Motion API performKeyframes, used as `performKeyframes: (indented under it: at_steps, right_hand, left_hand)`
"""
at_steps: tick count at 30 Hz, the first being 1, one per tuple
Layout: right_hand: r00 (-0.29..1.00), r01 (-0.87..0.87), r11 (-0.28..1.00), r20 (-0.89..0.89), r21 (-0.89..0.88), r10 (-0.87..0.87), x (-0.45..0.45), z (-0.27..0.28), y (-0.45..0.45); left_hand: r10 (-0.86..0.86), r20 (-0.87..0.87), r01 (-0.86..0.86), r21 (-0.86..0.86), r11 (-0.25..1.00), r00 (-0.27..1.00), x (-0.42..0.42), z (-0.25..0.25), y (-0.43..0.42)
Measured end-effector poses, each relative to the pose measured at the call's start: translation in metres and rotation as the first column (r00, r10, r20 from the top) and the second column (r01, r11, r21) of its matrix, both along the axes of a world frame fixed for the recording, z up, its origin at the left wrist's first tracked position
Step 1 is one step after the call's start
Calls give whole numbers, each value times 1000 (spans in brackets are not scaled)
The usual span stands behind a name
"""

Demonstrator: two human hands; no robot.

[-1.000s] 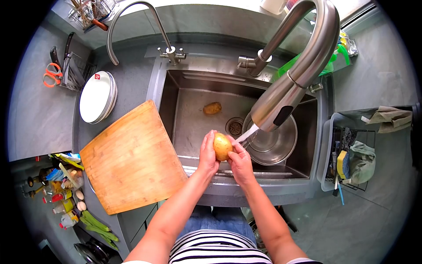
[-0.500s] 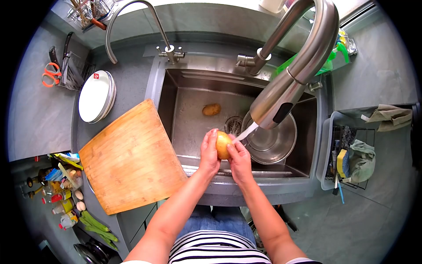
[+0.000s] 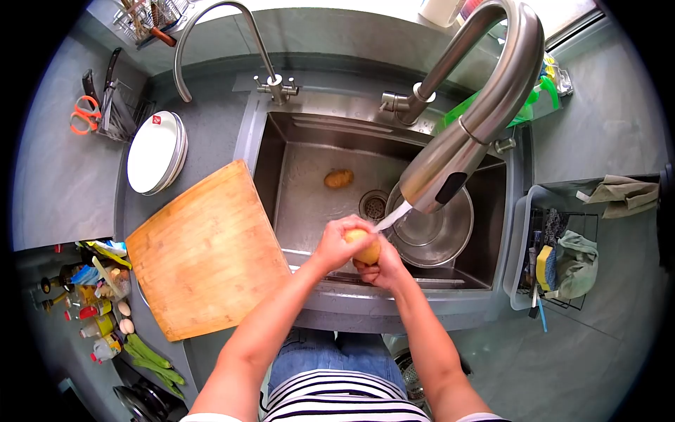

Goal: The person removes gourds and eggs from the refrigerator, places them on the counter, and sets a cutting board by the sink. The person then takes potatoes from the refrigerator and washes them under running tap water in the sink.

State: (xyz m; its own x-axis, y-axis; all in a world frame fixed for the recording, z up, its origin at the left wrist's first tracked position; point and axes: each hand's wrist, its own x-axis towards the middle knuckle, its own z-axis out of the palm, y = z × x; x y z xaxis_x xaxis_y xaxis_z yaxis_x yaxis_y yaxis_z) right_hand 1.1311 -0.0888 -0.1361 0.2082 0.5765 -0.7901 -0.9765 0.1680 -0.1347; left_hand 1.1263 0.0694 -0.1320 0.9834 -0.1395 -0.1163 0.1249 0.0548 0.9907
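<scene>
A yellow-brown potato is held between both hands at the front of the sink, under the water stream from the large faucet. My left hand lies over its upper left side with curled fingers. From below and the right, my right hand grips it, fingers wrapped round its underside. Another potato rests on the sink floor, left of the drain. A steel bowl stands in the sink's right part, close to my right hand.
A wooden cutting board lies left of the sink, with stacked white plates behind it. A thin faucet rises at the back left. To the right hangs a bin with a sponge and cloths.
My left hand has shifted over the top of the potato, and my right hand has moved lower, beneath it. The potato sits slightly lower and to the right, more covered by the fingers.
</scene>
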Motion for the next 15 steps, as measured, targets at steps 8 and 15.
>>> performKeyframes:
  at_steps: [8, 15]
  right_hand:
    - [52, 555, 704, 863, -443, 502, -16, 13, 30]
    - [817, 367, 836, 570, -409, -80, -21, -14, 20]
  left_hand:
    - [306, -742, -640, -210, 739, 597, 16, -16, -15]
    - [374, -122, -374, 23, 927, 919, -17, -5, -28]
